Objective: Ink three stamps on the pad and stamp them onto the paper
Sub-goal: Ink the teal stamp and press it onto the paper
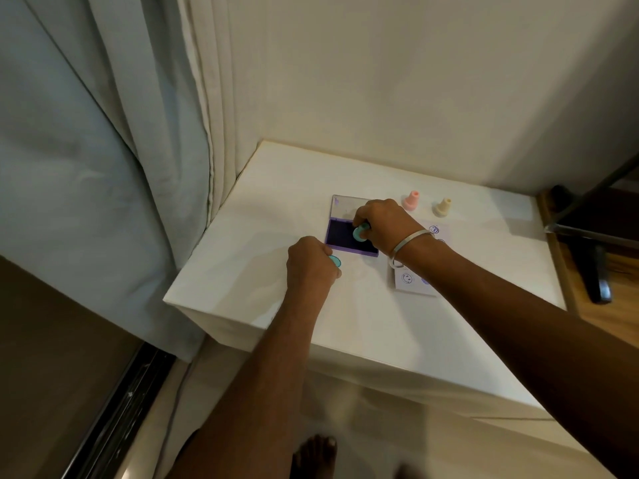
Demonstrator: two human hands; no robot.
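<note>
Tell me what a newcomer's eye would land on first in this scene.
First, the right hand pressing a teal round stamp onto the dark open purple ink pad mid-table. Next, the left hand beside the pad's near-left corner, holding a teal cap. Behind, a pink stamp and a cream stamp stand upright; smiley prints mark the white paper.

The right forearm (484,271) covers the middle of the paper (411,286). Its stamped marks (406,278) are too small to read. The left hand (311,262) hides most of a teal piece (335,261).

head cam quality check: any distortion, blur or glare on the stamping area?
Head view: wide-angle bending at the edges, warm dim light, no glare on the table; right hand and teal stamp slightly soft; prints on the paper faint, partly covered by the wrist.
</note>
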